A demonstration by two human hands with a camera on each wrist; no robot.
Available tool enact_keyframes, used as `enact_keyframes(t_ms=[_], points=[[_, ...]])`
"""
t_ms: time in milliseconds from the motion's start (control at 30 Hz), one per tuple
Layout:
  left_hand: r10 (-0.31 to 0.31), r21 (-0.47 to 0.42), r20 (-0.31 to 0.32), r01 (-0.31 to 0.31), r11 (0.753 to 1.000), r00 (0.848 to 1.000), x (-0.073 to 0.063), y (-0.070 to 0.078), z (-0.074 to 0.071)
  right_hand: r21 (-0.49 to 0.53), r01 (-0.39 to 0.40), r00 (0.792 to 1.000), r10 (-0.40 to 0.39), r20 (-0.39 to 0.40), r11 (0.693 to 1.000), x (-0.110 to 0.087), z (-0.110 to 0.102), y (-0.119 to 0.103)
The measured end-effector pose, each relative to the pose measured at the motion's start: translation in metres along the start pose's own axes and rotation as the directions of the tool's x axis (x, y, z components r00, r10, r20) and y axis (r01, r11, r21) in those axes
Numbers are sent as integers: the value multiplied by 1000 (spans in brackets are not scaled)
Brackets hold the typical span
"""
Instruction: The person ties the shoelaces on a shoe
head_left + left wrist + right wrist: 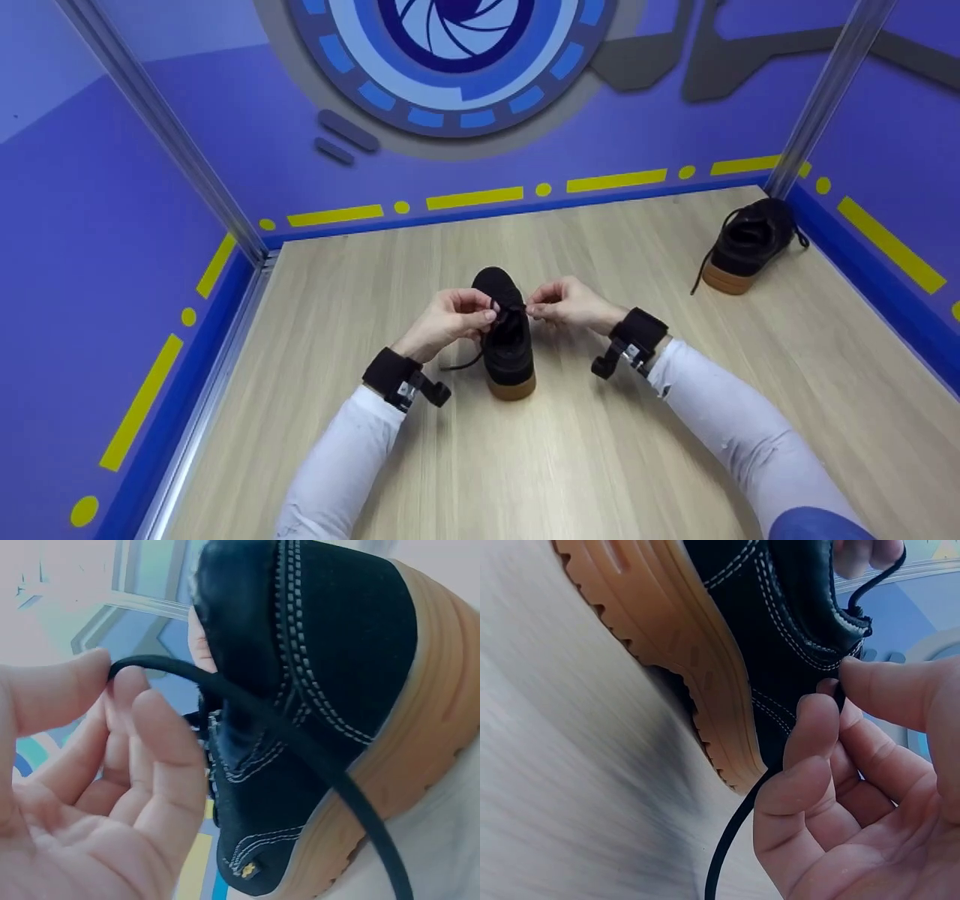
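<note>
A black shoe (pixel 508 360) with a tan sole stands upright on the table, its toe pointing away from me. My left hand (pixel 456 319), left of the shoe's opening, pinches a black shoelace (pixel 292 731) between thumb and fingertips. The lace's loose end trails down past the shoe's side. On the other side, my right hand (pixel 574 304) pinches a lace (pixel 739 821) close against the shoe's upper, its free end hanging below the fingers. White stitching and the ridged tan sole (pixel 660 622) show in the right wrist view.
Another black shoe (pixel 750 236) with a tan sole and loose laces stands at the table's far right corner. Blue panels (pixel 480 180) with yellow marks border the wooden table (pixel 360 277) at the back and sides. Metal posts (pixel 825 97) rise at the corners.
</note>
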State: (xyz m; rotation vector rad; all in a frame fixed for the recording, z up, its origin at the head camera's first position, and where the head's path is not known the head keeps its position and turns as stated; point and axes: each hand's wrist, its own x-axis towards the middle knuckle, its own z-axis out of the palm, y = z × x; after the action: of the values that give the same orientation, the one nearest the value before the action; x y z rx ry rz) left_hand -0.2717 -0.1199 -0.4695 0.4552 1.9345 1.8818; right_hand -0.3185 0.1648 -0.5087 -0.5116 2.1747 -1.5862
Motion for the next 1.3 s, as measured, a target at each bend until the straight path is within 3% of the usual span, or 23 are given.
enact_keyframes(t_ms=[167,300,533,733,867,1067,1300], points=[[39,-21,-114,-41,999,993,7,-6,6,2,-6,1000,6,5,1000,0,-1,0],[73,-39,-214,-83,996,974,13,-11,12,5,-5,1000,5,5,1000,-1,-2,1],[183,28,-372,-185,982,910,21,-19,22,5,-9,1000,9,6,1000,-1,-1,1],[219,-3,-451,-247,969,865,28,-26,29,21,-19,1000,18,21,1000,-1,-1,2],[256,60,-484,-260,964,837,31,-31,31,32,-25,999,24,30,999,0,1,2],[275,96,-487,-262,960,829,34,-32,33,42,-18,999,16,38,999,-1,1,2],[251,89,-518,-240,967,818,37,-32,34,32,-10,1000,9,29,999,0,1,4]])
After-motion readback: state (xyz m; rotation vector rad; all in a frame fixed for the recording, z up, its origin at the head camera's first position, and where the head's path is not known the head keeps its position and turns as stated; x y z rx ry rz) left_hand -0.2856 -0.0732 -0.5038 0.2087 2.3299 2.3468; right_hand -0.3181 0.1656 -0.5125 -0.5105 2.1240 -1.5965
